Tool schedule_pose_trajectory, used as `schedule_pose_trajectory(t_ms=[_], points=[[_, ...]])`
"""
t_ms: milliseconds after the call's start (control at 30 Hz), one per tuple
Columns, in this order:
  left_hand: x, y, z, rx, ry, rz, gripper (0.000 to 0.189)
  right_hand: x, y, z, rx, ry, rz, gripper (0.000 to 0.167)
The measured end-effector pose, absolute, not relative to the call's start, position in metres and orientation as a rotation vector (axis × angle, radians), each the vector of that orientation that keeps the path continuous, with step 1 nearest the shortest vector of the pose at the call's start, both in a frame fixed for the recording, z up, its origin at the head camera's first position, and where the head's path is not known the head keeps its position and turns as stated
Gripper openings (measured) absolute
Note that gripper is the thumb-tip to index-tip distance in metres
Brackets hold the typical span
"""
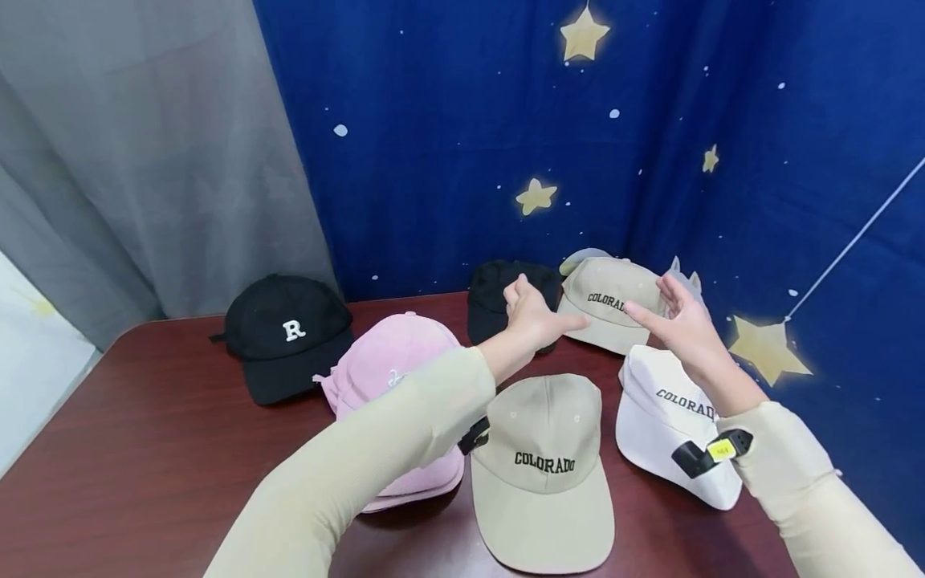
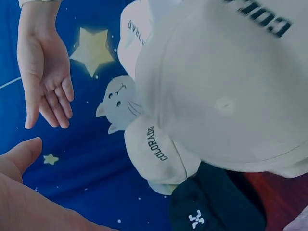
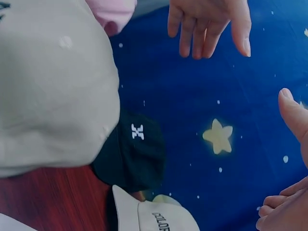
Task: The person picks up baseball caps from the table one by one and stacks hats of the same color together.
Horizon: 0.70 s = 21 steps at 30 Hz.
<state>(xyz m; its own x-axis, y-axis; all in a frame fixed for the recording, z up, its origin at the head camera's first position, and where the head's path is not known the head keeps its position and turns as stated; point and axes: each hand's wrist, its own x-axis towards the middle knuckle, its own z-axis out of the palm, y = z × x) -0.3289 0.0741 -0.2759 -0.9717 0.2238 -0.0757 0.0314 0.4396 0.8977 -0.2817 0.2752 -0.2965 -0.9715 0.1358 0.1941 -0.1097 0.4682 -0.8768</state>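
Observation:
Both hands are raised over the caps at the back of the table, apart, with nothing held. My left hand (image 1: pixel 536 317), thumb spread from the fingers, overlaps a black cap (image 1: pixel 487 301) in the head view. My right hand (image 1: pixel 686 325) has its fingers extended, and its thumb overlaps a beige COLORADO cap (image 1: pixel 603 281). Below and between the arms sits another beige COLORADO cap (image 1: pixel 542 425), brim toward me. A white COLORADO cap (image 1: pixel 654 417) lies under my right wrist. The right wrist view shows the black cap's white emblem (image 3: pixel 137 132).
Pink caps (image 1: pixel 405 345), one on another, sit left of centre, partly behind my left sleeve. Further left rests a black cap with a white R (image 1: pixel 289 321). A blue star-patterned curtain (image 1: pixel 433 144) hangs behind the dark red table (image 1: pixel 166 449), beside a grey curtain (image 1: pixel 173 160).

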Motion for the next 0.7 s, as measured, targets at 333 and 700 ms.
schedule_pose_trajectory(t_ms=[333, 700], points=[[-0.356, 0.106, -0.272, 0.212, 2.535, 1.501, 0.108, -0.31, 0.295, -0.299, -0.136, -2.516, 1.455, 0.087], [-0.387, 0.129, -0.285, 0.161, 2.499, 1.506, 0.104, -0.338, 0.314, -0.309, -0.237, -2.465, 1.521, 0.06]])
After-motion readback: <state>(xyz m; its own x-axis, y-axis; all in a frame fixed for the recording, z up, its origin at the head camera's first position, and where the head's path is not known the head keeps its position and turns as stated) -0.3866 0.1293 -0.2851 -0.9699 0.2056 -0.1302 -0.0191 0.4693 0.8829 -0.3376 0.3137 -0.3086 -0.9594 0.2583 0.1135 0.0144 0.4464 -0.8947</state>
